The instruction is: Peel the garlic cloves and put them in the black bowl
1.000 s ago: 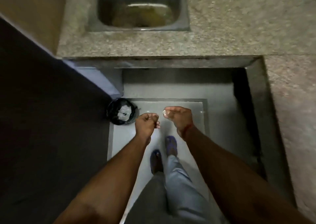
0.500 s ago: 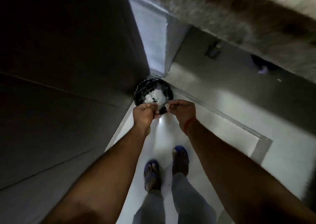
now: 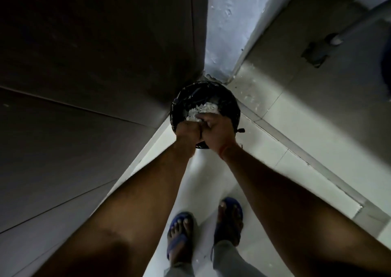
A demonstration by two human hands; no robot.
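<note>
A round black container (image 3: 231, 104) lined with a black bag stands on the floor in a corner, with a heap of white papery peels (image 3: 204, 108) inside. My left hand (image 3: 187, 131) and my right hand (image 3: 218, 131) are pressed side by side just above its near rim, backs toward the camera and fingers turned down into it. The fingertips are hidden, so I cannot tell what they hold. No garlic clove shows.
A dark panel (image 3: 95, 75) rises along the left, meeting a pale wall (image 3: 230, 22) behind the container. My feet in blue sandals (image 3: 179, 232) stand on pale floor tiles (image 3: 285, 149). A dark fitting with a pipe (image 3: 317, 52) sits at upper right.
The view swung from the counter and sink down to the floor corner. Both hands moved forward and lower over the black container and came together, side against side.
</note>
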